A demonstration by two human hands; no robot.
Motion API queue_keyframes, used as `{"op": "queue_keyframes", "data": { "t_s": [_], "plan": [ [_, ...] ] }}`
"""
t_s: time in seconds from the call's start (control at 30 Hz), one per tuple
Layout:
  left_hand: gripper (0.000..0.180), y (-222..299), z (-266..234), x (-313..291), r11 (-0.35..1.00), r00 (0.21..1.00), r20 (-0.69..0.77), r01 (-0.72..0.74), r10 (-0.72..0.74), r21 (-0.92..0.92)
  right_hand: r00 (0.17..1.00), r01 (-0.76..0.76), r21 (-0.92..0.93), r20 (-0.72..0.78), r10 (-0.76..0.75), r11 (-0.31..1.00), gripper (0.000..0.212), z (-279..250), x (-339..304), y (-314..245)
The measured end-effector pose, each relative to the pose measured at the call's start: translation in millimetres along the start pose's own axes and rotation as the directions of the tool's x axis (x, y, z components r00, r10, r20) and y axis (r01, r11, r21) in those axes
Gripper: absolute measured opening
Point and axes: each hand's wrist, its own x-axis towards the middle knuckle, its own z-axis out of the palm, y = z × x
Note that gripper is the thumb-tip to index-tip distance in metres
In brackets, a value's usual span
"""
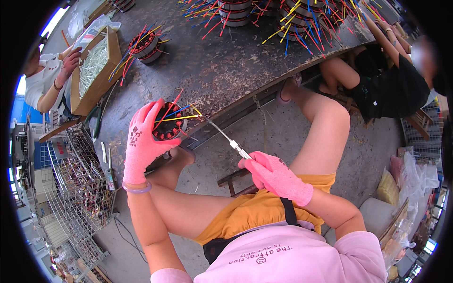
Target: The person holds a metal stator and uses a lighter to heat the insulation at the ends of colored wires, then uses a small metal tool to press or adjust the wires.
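Observation:
My left hand [140, 139], in a pink glove, is wrapped round the side of a motor stator [181, 125] near the table's edge. Red windings line the stator's inside, and red, blue and yellow wires [177, 118] stick out of it to the right. My right hand [277, 177], also gloved in pink, is closed round the lower end of a thin metal rod tool with a white fitting [234, 144]. The rod's tip comes close to the ends of the wires; whether it touches them I cannot tell.
The dark worn table [203, 70] holds another stator [147, 51] and stacked stators [234, 15] at the back. A cardboard box [113, 49] of white tubes stands at left. Wire baskets [78, 188] are below it. One person sits left, another right; plastic bags [415, 177] lie far right.

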Motion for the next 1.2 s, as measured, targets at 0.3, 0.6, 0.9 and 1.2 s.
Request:
{"op": "queue_keyframes", "data": {
  "t_s": [0.3,0.6,0.9,1.2],
  "plan": [
    [0.092,1,-1,0,1.0,1.0,-0.002,0.001,-0.001,0.002,1.0,0.004,-0.056,0.0,-0.005,0.998,0.03,0,1,-3],
    [0.092,-1,-2,-1,1.0,1.0,-0.005,-0.006,0.006,-0.011,0.982,0.188,-0.225,0.045,-0.182,0.956,0.026,-2,2,5],
    [0.092,-1,0,-1,1.0,1.0,-0.006,-0.006,0.006,0.013,0.997,0.073,-0.09,-0.002,-0.074,0.993,0.03,0,2,3],
    [0.092,0,-1,0,1.0,1.0,-0.011,-0.009,0.009,0.004,1.0,0.014,-0.051,-0.01,-0.014,0.999,0.03,0,1,0]
  ]
}}
